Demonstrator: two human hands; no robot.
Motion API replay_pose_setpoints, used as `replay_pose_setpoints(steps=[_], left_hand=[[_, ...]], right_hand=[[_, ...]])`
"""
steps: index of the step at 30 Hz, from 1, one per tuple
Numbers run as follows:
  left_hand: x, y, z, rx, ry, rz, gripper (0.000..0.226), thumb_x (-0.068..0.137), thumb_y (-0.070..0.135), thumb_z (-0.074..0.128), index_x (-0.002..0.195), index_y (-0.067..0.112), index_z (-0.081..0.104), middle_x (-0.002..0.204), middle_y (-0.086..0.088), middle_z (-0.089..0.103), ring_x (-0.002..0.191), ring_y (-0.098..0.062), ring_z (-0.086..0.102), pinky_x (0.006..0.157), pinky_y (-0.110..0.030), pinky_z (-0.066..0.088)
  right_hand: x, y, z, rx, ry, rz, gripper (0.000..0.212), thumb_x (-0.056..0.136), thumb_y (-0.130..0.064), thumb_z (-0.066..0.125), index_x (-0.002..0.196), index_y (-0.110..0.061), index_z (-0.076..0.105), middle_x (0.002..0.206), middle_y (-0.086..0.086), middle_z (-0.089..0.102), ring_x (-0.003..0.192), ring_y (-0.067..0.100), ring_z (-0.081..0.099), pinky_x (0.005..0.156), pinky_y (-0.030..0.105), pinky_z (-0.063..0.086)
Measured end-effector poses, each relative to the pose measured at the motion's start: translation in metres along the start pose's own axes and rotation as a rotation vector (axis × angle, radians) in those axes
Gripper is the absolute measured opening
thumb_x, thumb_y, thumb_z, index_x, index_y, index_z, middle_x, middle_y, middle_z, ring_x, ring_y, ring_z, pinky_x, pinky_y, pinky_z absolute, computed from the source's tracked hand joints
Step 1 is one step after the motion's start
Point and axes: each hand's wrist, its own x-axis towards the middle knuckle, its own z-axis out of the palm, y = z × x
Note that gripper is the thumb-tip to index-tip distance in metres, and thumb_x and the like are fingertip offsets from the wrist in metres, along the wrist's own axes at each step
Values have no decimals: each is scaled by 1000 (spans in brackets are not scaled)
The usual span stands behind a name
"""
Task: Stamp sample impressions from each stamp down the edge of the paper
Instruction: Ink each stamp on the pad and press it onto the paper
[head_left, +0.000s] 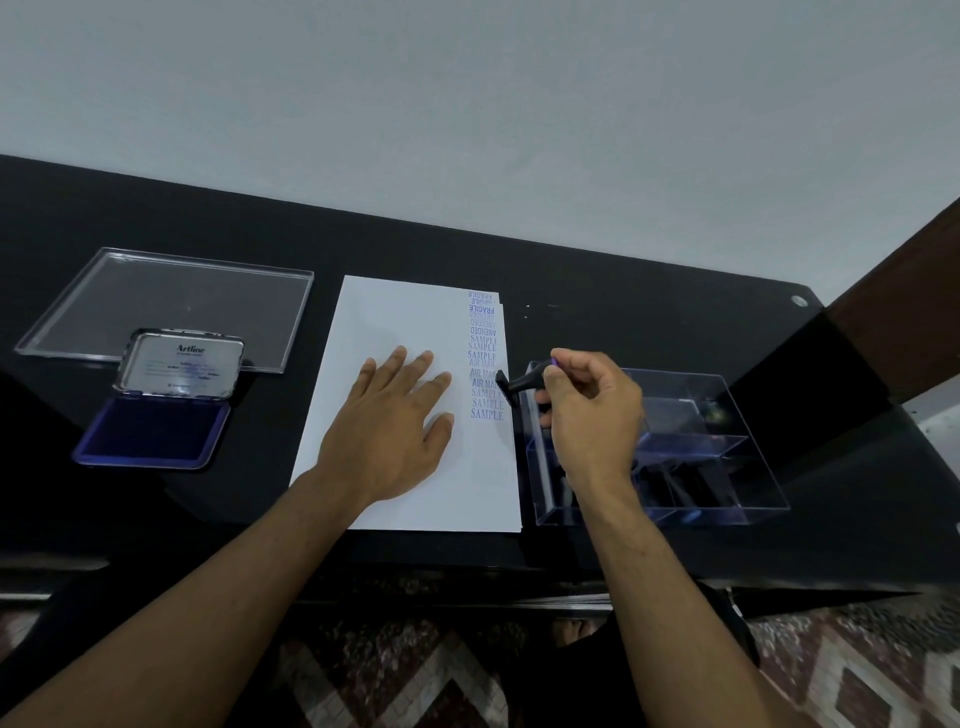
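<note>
Lid (166, 301): a clear plastic lid lay flat at the far left of the desk (649, 312), holding nothing that we could see.
Ink pad (150, 431): we noted it open, cover propped up behind the blue pad, just in front of the lid and well apart from the paper.
Left hand (395, 421): we saw it spread flat on the paper, fingers straight, pressing the sheet down and gripping nothing.
Paper (395, 312): a white sheet, lengthwise away from us, at the middle of the desk.
Impressions (485, 358): a blue column ran down the right edge, reading FRAGILE, AMENDED, SAMPLE, AIR MAIL, then SAMPLE again; several were repeated and some faint.
Progress: we judged the task well along, since the column reached past the middle of the sheet; the near part of the edge was blank. How many stamps were left we could not tell.
Stamp (511, 387): a black stamp was at the paper's right edge, beside the AIR MAIL and SAMPLE lines; whether it touched the sheet we could not tell.
Right hand (587, 410): fingers were curled round the stamp's handle, grasping it.
Box (727, 452): a clear partitioned box stood just right of the paper; dark items lay in its near compartments, too blurred to name.
</note>
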Motion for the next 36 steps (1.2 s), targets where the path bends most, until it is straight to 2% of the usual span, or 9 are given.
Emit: replay_pose_setpoints(steps=[5,9,16,20,24,29,31,33,36], left_hand=[[1,1,-2,-3,-4,1,65,97,56,23,154,28,39,166,1,23,156,-23,9,126,-46,5],[4,3,-6,-31,-3,0,65,95,55,29,150,24,45,163,-3,30,154,-27,16,125,-48,10],[9,22,-17,-118,34,-15,61,97,50,46,153,25,40,164,-2,28,154,-26,19,124,-46,10],[15,54,-27,-196,82,19,58,98,48,44,151,24,42,162,-2,33,152,-24,24,125,-45,16],[19,88,-29,-242,134,102,50,100,37,51,148,21,48,157,-5,41,149,-25,30,124,-46,22],[21,130,-24,-268,135,197,50,99,36,53,146,19,50,155,-5,44,148,-24,30,121,-49,29],[22,146,-21,-251,106,227,52,99,39,50,148,21,48,157,-3,41,150,-23,27,122,-48,26],[23,162,-16,-213,75,260,55,98,44,43,149,24,45,159,-2,38,151,-21,25,124,-47,22],[24,182,-11,-189,43,278,54,100,44,41,150,24,44,160,-2,36,151,-21,23,126,-45,16]], right_hand=[[-2,-2,-1,20,2,5,15,89,-11,68,98,-22,73,86,-7,73,79,15,72,70,44,61],[-2,-4,-5,35,12,5,15,88,-11,69,98,-22,72,86,-7,73,79,16,72,69,45,61],[0,-7,-23,45,34,-5,15,89,-12,68,98,-22,72,87,-3,73,79,19,71,70,46,61],[-1,-13,-40,122,74,9,13,90,-8,66,97,-18,71,82,2,72,71,21,70,58,39,58],[0,-12,-63,119,150,-8,12,89,-11,67,96,-20,71,82,1,72,73,22,71,65,46,60],[1,-1,-102,101,286,17,11,82,-23,66,89,-30,71,83,-3,72,77,22,71,70,51,59],[0,2,-117,70,336,38,11,79,-27,64,87,-32,70,82,-5,72,77,18,71,70,48,60],[-3,6,-132,-13,368,43,11,80,-22,66,87,-30,69,82,-7,70,78,11,69,73,40,59],[-7,12,-149,-209,392,-41,10,78,-18,68,85,-25,65,84,-7,65,77,3,61,75,28,55]])
